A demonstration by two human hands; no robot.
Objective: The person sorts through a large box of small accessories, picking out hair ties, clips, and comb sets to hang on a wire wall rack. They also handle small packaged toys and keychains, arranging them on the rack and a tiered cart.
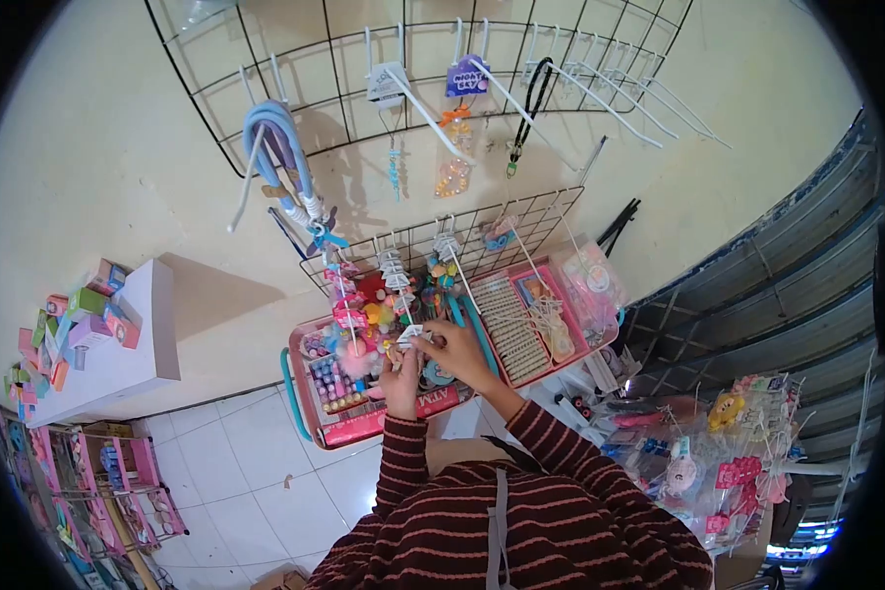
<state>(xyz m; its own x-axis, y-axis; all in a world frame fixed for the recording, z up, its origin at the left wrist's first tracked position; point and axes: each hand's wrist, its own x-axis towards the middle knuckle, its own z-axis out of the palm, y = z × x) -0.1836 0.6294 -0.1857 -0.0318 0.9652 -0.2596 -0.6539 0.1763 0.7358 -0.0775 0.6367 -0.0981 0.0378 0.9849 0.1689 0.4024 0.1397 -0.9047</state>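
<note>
My right hand (456,354) pinches a small white card tag (410,335) at the front end of a white display hook. Just below it, my left hand (400,384) is closed around something small under the tag, which I cannot make out. More white tags (394,269) are lined up along the same hook. To the left hang pink carded trinkets (346,313) and a fluffy pink pompom (359,358). Colourful charms (441,275) hang on the right-hand side of the tags. Beneath my hands stands a pink basket (310,418) with teal handles, filled with small goods.
A black wire grid (339,69) on the wall carries long white hooks and a lilac strap (277,138). A second pink basket (533,379) stands on the right. Small boxes (90,329) sit on a white shelf (152,344); bagged goods (683,472) hang at the lower right.
</note>
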